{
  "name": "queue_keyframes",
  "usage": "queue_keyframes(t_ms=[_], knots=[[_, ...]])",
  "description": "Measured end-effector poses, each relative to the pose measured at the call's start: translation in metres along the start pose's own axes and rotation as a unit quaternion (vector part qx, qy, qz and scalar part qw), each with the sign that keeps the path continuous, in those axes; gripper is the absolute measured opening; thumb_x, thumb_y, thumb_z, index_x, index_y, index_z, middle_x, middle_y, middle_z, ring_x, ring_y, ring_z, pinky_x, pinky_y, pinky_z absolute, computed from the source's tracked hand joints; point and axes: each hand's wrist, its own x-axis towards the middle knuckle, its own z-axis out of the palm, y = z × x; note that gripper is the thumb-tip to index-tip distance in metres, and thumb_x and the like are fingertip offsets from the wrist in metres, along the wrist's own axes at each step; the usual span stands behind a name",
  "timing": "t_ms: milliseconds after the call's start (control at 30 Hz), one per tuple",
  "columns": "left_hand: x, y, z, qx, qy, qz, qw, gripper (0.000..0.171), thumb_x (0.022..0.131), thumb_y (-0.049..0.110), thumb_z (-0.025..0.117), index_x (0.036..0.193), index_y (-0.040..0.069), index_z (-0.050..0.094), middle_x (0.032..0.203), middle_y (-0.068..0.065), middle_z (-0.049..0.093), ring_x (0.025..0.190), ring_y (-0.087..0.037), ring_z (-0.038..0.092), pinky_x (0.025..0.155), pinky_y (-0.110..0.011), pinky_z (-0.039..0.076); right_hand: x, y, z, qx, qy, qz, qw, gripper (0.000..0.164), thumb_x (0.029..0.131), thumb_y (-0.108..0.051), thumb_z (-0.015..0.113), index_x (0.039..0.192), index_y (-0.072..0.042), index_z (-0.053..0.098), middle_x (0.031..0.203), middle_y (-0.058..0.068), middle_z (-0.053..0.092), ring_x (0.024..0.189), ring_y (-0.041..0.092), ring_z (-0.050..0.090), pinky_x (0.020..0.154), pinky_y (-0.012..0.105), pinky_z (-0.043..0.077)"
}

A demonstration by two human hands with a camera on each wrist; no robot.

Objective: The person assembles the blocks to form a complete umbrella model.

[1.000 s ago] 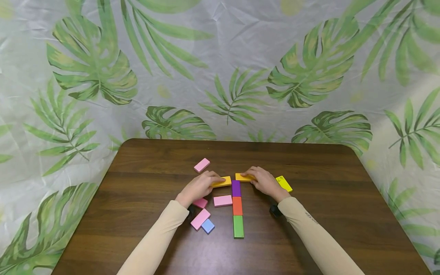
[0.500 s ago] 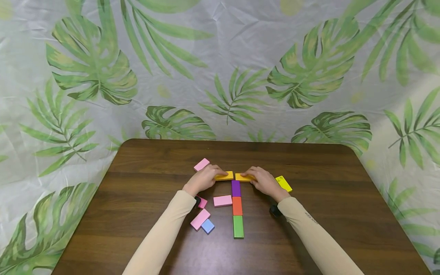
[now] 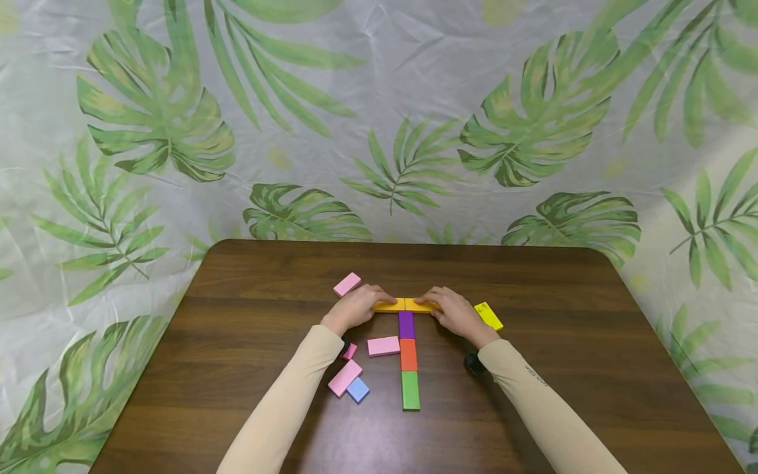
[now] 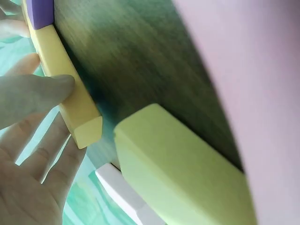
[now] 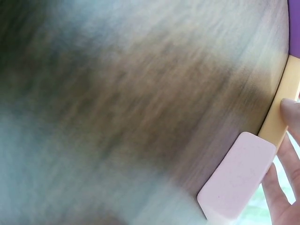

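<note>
Between the thumb and fingers of the left hand [image 3: 353, 308] sits the left orange block [image 4: 83, 103], thumb on its near side and fingers behind. Pinched in much the same way by the right hand [image 3: 454, 312], the right orange block [image 5: 275, 119] meets it end to end, only a thin seam showing midway between the hands. Both should handle as light, stiff little bars — hard to break, easy to nudge askew — and their smooth, matte faces look unlikely to slip. Probably the best hold is across the long sides near mid-length, leaving the joint free. They are plain flat oblongs in one even orange, corners slightly softened.

Just on the near side of the left hand's thumb lies a yellow-green block [image 4: 168, 159]; under the right hand, by its block's outer end, is a pale pink block [image 5: 237, 176]. From the seam between the hands, a purple block [image 3: 406, 324], a red block [image 3: 408, 355] and a green block [image 3: 410, 391] run in a row toward the person. Just outside the right hand, a yellow block [image 3: 488, 316] lies at an angle; beyond the left hand's knuckles rests a light pink block [image 3: 347, 284].
</note>
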Motion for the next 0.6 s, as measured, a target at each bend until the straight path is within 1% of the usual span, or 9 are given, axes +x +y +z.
queue_keyframes(t_ms=[233, 333, 467, 600], knots=[[0.0, 0.0, 0.001, 0.007, -0.016, 0.0, 0.9999, 0.05, 0.086, -0.015, 0.052, 0.125, 0.014, 0.066, 0.122, -0.004, 0.061, 0.116, -0.024, 0.054, 0.101, -0.035, 0.04, 0.0, 0.0, 0.0, -0.001, -0.001, 0.001, 1.0, 0.036, 0.088, 0.0, 0.065, 0.12, -0.016, 0.067, 0.117, 0.004, 0.061, 0.113, 0.027, 0.054, 0.095, 0.048, 0.044], [-0.001, 0.001, 0.001, 0.012, -0.017, 0.004, 0.9998, 0.05, 0.085, -0.014, 0.054, 0.125, 0.013, 0.065, 0.125, -0.006, 0.06, 0.117, -0.026, 0.054, 0.101, -0.036, 0.039, -0.001, -0.001, 0.0, -0.001, 0.001, 0.0, 1.0, 0.036, 0.088, 0.001, 0.065, 0.12, -0.016, 0.068, 0.117, 0.004, 0.061, 0.113, 0.027, 0.054, 0.095, 0.048, 0.044], [-0.004, 0.005, 0.001, 0.028, -0.014, 0.013, 0.9994, 0.047, 0.086, -0.009, 0.059, 0.127, 0.013, 0.064, 0.133, -0.006, 0.056, 0.119, -0.029, 0.051, 0.1, -0.04, 0.04, -0.001, -0.002, 0.0, 0.0, 0.003, -0.002, 1.0, 0.036, 0.088, 0.001, 0.065, 0.119, -0.015, 0.068, 0.117, 0.005, 0.061, 0.113, 0.028, 0.053, 0.094, 0.049, 0.044], [-0.009, 0.012, 0.0, 0.026, -0.035, 0.007, 0.999, 0.045, 0.089, -0.001, 0.061, 0.132, 0.012, 0.06, 0.142, -0.005, 0.048, 0.123, -0.032, 0.047, 0.098, -0.047, 0.04, -0.001, -0.003, 0.0, -0.004, 0.001, -0.005, 1.0, 0.036, 0.088, 0.001, 0.065, 0.121, -0.015, 0.067, 0.118, 0.005, 0.061, 0.113, 0.029, 0.053, 0.094, 0.049, 0.044]])
